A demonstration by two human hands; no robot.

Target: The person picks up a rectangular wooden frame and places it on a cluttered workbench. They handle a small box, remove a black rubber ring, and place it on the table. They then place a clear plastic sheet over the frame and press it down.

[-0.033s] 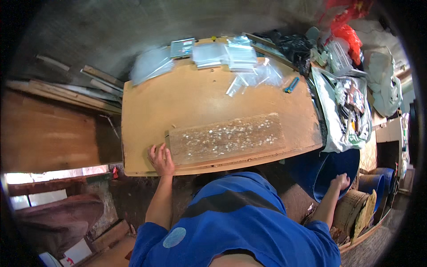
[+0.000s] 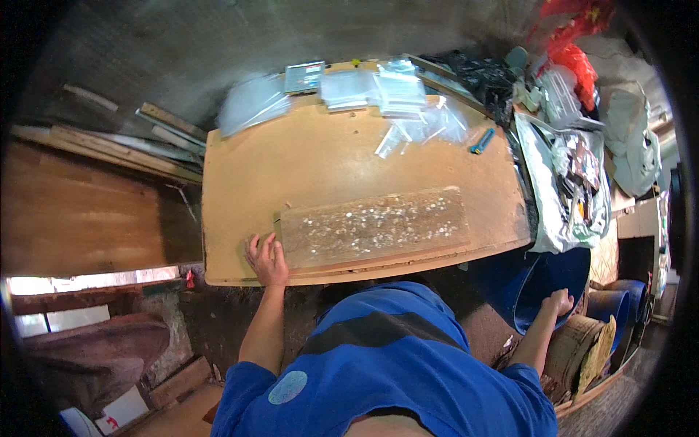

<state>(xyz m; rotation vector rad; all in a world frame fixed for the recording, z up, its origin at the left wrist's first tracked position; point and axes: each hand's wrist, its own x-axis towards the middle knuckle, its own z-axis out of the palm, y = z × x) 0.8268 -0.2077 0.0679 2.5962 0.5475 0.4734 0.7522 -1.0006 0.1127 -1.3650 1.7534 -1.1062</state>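
Note:
My left hand (image 2: 268, 262) rests at the front edge of the tan tabletop (image 2: 320, 164), its fingers raised and apart beside the left end of a worn wooden board (image 2: 371, 227). The board is dotted with white specks and lies along the near edge. Down on the right, my right hand (image 2: 559, 301) is closed, over the mouth of a blue plastic drum (image 2: 535, 295) that leans on its side. Whatever those curled fingers may hold is hidden.
Stacks of clear plastic sleeves (image 2: 349, 89), a small flat box (image 2: 303, 76) and a teal utility knife (image 2: 482, 140) lie along the table's far side. At right stand a white sack of odds and ends (image 2: 542, 189) and a wooden barrel (image 2: 579, 342). Planks (image 2: 109, 156) lean at left.
The view has shifted very slightly. Both hands keep nearly the same places and poses, and the things on the table have not moved.

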